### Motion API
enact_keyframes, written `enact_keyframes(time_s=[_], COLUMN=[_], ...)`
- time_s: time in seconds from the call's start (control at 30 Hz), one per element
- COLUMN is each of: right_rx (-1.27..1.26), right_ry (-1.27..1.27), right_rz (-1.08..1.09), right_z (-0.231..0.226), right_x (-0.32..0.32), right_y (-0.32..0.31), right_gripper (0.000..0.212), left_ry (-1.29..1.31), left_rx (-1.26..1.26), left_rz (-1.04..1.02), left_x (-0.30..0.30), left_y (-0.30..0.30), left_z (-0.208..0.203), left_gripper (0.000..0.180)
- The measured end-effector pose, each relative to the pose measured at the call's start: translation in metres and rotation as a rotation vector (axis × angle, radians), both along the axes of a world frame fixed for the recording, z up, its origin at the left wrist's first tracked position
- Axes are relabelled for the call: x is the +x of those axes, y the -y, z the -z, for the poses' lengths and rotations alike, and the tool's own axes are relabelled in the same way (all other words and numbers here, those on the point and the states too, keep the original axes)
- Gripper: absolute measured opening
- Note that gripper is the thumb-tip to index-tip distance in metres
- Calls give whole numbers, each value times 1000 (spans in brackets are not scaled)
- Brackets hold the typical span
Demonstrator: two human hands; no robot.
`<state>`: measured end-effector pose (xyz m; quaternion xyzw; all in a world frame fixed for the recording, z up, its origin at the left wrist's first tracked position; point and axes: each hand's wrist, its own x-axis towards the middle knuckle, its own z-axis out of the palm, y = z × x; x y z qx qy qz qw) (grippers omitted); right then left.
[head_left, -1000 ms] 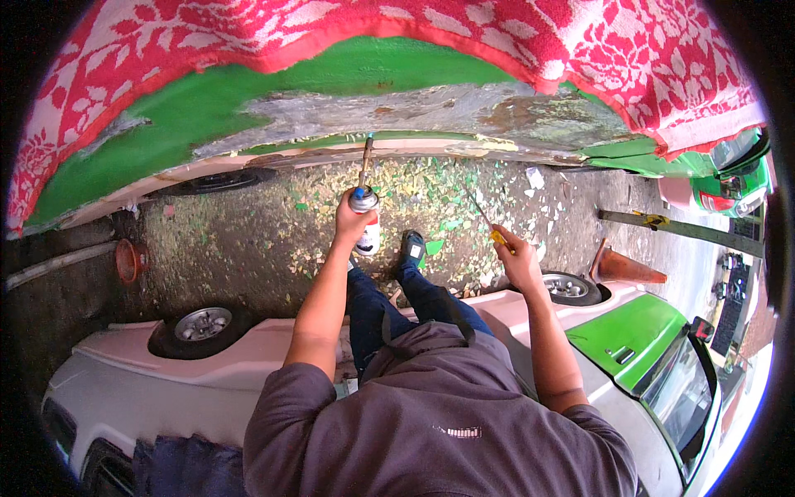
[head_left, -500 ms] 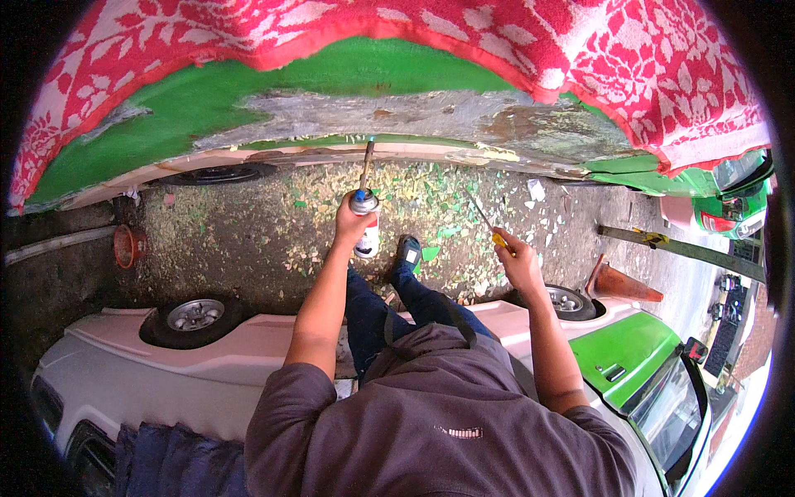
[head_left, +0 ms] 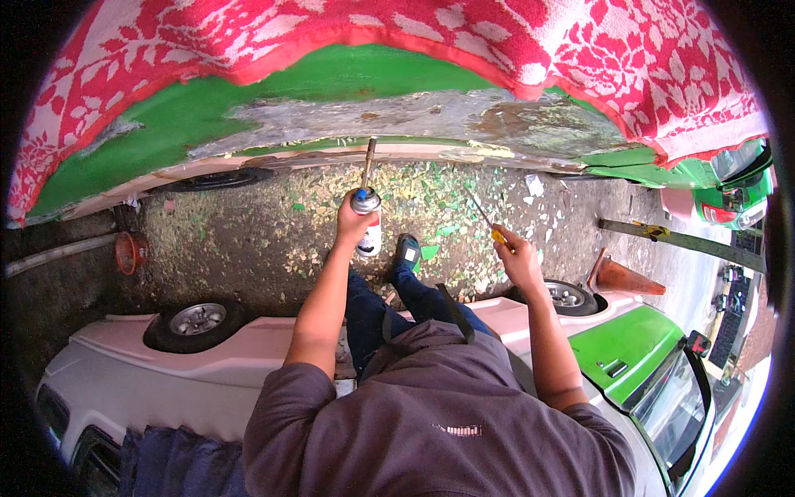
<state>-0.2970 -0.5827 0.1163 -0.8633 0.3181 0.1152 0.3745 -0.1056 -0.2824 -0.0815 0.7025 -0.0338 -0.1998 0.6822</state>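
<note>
My left hand (head_left: 354, 222) is wrapped round a gas torch (head_left: 367, 236), a white and red canister with a blue part on top. Its metal tube (head_left: 369, 161) points away from me at the bare, scraped lower strip of a green car panel (head_left: 397, 116). Whether a flame burns at the tip I cannot tell. Off to the right, my right hand (head_left: 519, 261) grips a yellow-handled tool (head_left: 498, 236) with a long thin metal blade, aimed forward and left, apart from the panel. The blade's exact shape is too small to make out.
A red and white patterned towel (head_left: 464, 33) drapes over the green car. Paint chips (head_left: 306, 211) litter the ground around my feet. Close behind me stands a pink, white and green vehicle (head_left: 273, 356). An orange cone (head_left: 625, 277) lies at right; an orange bucket (head_left: 128, 251) is at left.
The view has shifted slightly. Both hands keep their grips and nearly the same places, and the torch still points at the panel.
</note>
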Motion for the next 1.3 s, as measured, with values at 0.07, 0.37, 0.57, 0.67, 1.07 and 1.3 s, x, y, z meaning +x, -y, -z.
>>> enact_keyframes(time_s=[0.07, 0.37, 0.57, 0.67, 1.07, 1.3], right_rx=[3, 64, 51, 48, 65, 52], right_ry=[14, 75, -52, 14, -52, -37], right_rz=[3, 33, 80, 86, 144, 184], right_z=[1, 7, -1, 4, 7, 8], right_x=[-1, -6, -10, -18, -29, -39], right_y=[1, 5, 10, 15, 20, 25], right_gripper=[40, 40, 40, 40, 40, 43], left_ry=[-18, 31, -12, -16, 3, 35], left_rx=[-9, 57, -9, -13, 26, 34], left_rz=[3, 113, 138, 162, 250, 336], left_x=[1, 3, 1, -1, -6, -3], left_y=[1, 19, 37, 43, 75, 91], left_z=[-7, 4, 2, 3, -7, 11], left_gripper=[56, 57, 57, 56, 54, 60])
